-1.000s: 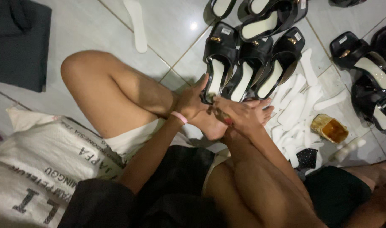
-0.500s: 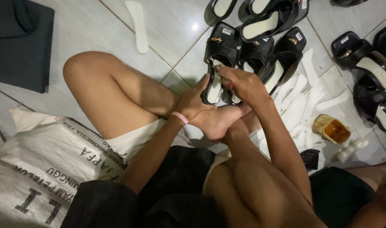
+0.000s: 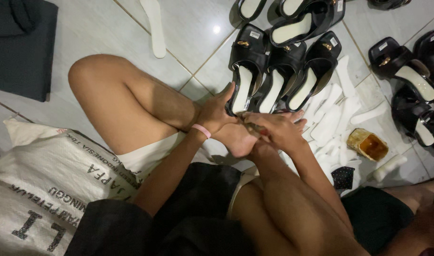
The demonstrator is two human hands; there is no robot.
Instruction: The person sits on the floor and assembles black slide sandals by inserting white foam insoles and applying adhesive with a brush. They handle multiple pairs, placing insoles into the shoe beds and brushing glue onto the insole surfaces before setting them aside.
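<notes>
The left hand's (image 3: 216, 116) fingers were curled round the heel end of a black slip-on sandal (image 3: 248, 52), thumb raised against the edge of its white insole (image 3: 242, 90). The sandal stood on the tiled floor (image 3: 98, 28), first in a row of like sandals (image 3: 316, 71), just beyond the person's bare foot. The right hand (image 3: 276, 132) lay touching the left, fingers closed on a small brownish object (image 3: 258, 129); its kind could not be told. A pink wristband (image 3: 202, 131) circled the left wrist.

By the look of it, the work in hand was on the heel end of that insole, one hand steadying and the other applying. Any further pass there would call for a firm left grip, so the sandal did not tip against its neighbour.

Small white rectangular labels (image 3: 254, 34) sat on the sandals' straps near gold buckles. To the right lay a heap of loose white insoles (image 3: 332, 118), and beside it an open golden tin (image 3: 367, 144) of amber stuff, perhaps glue. More black sandals (image 3: 406, 71) stood further right. One loose insole (image 3: 153, 26) lay apart at the top. At lower left rested a white woven sack (image 3: 41, 185) with dark block lettering, and a dark cloth (image 3: 18, 52) above it.
</notes>
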